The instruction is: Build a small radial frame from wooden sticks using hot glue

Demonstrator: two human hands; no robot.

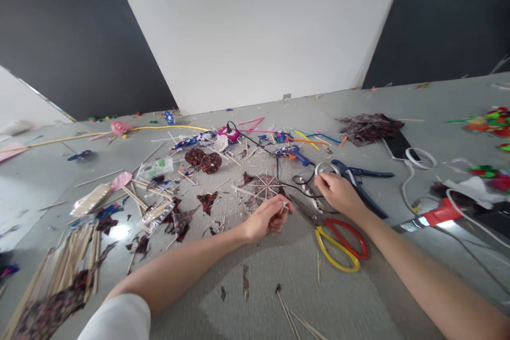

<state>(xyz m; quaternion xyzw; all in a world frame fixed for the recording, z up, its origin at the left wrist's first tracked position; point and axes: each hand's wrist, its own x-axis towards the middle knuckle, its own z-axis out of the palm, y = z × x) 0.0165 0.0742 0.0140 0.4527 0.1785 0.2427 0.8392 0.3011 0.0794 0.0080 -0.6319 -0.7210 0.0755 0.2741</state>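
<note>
My right hand (pixel 338 191) pinches a thin white ring that looks like a roll of tape (pixel 327 164). To its left, my left hand (pixel 269 218) is closed, with a small whitish bit (pixel 286 206) at the fingertips that is too small to name. Just beyond the left hand lies a wheel of thin sticks (pixel 266 186) on dark patterned fabric. Scissors (pixel 343 247) with one red and one yellow handle rest below my right hand. Blue-handled cutters (pixel 364 186) lie beside that hand. A blue glue gun (pixel 295 154) with a black cord sits behind.
Two round dark fabric pieces (pixel 211 163) lie left of centre. Bundled wooden sticks (pixel 77 255) and scraps spread on the left. Piled dark fabric (pixel 370 128) overlaps a black phone (pixel 398 146) at the back right. A red-handled tool (pixel 440 214) and white cable (pixel 406 186) lie right.
</note>
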